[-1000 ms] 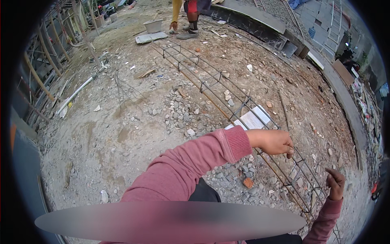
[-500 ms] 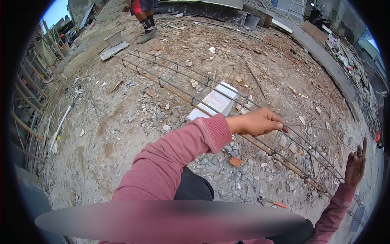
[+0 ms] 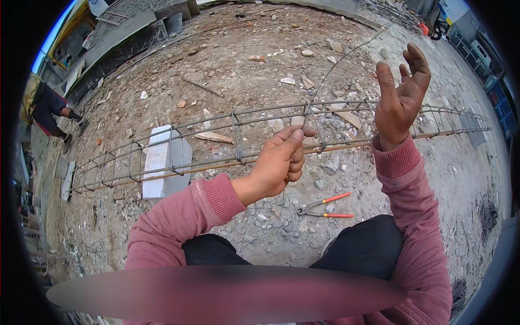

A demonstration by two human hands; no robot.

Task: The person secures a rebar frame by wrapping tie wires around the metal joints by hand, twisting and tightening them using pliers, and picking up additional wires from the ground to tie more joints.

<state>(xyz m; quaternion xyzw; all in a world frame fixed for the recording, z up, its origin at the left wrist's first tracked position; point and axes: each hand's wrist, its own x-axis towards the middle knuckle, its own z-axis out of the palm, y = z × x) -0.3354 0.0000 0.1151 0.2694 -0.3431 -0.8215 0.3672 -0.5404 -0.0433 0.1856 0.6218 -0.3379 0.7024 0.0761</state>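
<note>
My left hand [image 3: 281,160] is closed in a pinch on a thin wire [image 3: 333,69] in front of the long rebar cage [image 3: 237,142]. The wire arcs upward behind my right hand [image 3: 405,92], which is raised above the cage, its fingers spread and curled, holding nothing. A white block [image 3: 160,187] lies under the cage's left half, and a grey slab [image 3: 474,138] is at its right end. Red-handled pliers [image 3: 307,209] lie open on the gravel between the cage and my knees.
A co-worker [image 3: 49,111] in shorts stands at the far left, near a bucket [image 3: 60,169] and board [image 3: 69,181]. Long concrete pieces [image 3: 122,46] line the back. Rubble covers the ground. Tangled wire [image 3: 487,215] lies at the right, beside a low edge.
The view has swung right, so the cage now runs across it and the co-worker appears far left. My right hand has risen, and the long wire now arcs upward from my left hand.
</note>
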